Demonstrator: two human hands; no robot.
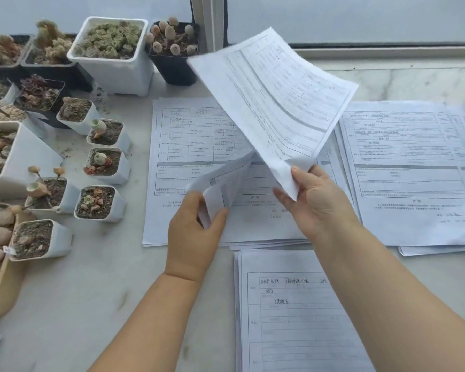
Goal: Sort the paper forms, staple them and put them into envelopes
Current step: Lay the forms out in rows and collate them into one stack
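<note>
- Several stacks of printed forms covered the pale marble table, laid apart from one another, apparently so that each kind kept its own place while the sorting went on.
- The right stack lay fanned at its far edge, sheets slipped sideways under the top form, which suggested loose placing rather than squared piling.
- The middle stack sat flat, face up, just beside the plant pots and partly under the raised paper; it seemed to be the pile being worked through.
- The near stack lay closest to the person, under the right forearm, its handwritten top lines readable, likely set there as a finished or separate group.
- The lifted form was held up and tilted away over the middle stack, bowed by its own weight, probably so the sheet beneath could be read.
- A white succulent pot and many smaller pots crowded the table's left side, clear of the papers.
- The right hand pinched the lifted form's lower corner between thumb and fingers.
- The left hand gripped curled sheets at their lower edge, fingers wrapped round them.
- No stapler or envelopes were in view, so the job appeared to be at the sorting stage.
</note>
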